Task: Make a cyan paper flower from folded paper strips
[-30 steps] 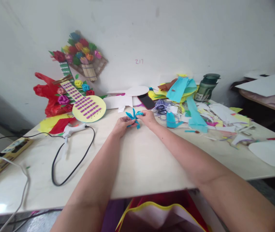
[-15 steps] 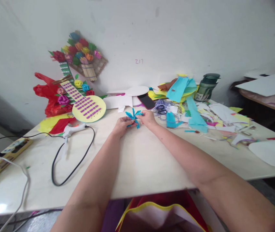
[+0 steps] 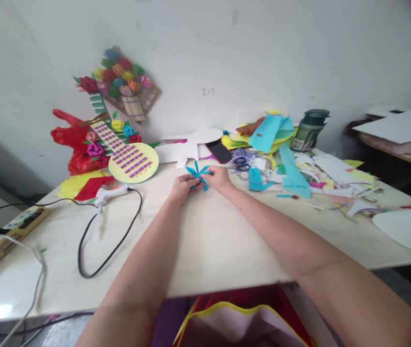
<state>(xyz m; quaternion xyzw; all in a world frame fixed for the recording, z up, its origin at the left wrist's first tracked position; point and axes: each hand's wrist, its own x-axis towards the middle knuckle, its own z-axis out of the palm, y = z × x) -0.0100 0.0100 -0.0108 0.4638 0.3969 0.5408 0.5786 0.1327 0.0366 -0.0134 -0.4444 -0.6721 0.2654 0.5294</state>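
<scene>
Between my hands is a small blue paper flower (image 3: pixel 196 170) with several narrow petals spread out like a star. My left hand (image 3: pixel 183 187) pinches it from the lower left, fingers closed at its base. From the right, my right hand (image 3: pixel 218 178) holds the flower near its middle with thumb and fingertips together. The flower is held a little above the white table (image 3: pixel 212 241). My fingers partly hide its centre and lower petals.
A white glue gun (image 3: pixel 113 193) with a looped black cord lies left, near a power strip (image 3: pixel 10 231). Behind it stands a yellow paper guitar (image 3: pixel 136 161). Rightward are a phone (image 3: pixel 218 151), scissors (image 3: pixel 242 164), blue crepe paper (image 3: pixel 294 173), paper scraps and a green bottle (image 3: pixel 310 130).
The blue flower has tilted and shifted slightly left in my fingers. My right hand has moved a little left and down; both hands keep their hold.
</scene>
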